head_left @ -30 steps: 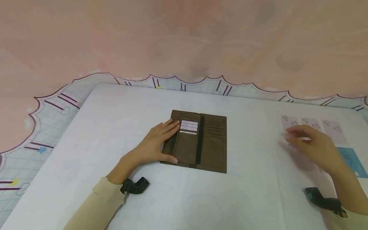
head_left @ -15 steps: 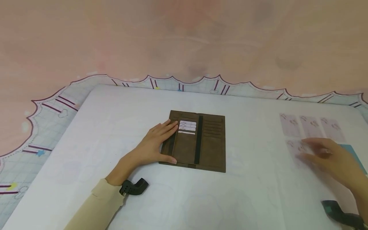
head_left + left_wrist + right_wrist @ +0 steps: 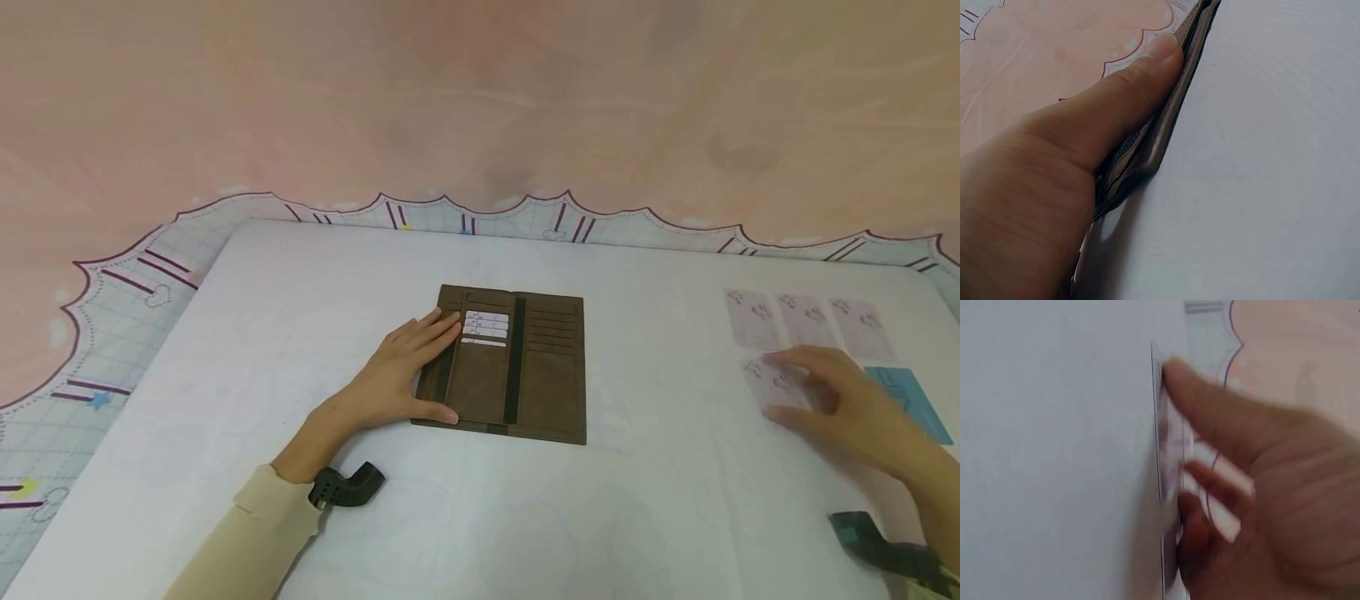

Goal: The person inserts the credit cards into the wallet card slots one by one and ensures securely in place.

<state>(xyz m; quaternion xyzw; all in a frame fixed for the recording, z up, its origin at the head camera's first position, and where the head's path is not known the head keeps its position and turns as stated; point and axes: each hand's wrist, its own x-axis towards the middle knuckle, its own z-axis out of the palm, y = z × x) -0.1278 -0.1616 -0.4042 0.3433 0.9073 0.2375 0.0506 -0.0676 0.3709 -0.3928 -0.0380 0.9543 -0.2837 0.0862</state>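
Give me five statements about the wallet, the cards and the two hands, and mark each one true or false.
1. The brown wallet lies open on the white table. True.
2. The left hand rests on the wallet's left edge. True.
3. The right hand holds the wallet. False: it is at a pale card, far from the wallet.
4. Three pale cards lie in a row beyond the right hand. True.
5. The wallet's slots hold no cards. False: white cards sit in the left slots.

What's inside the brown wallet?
The open brown wallet shows white cards tucked in its left slots, while the right slots look empty. The left hand rests on the wallet's left edge, hiding whatever lies beneath it.
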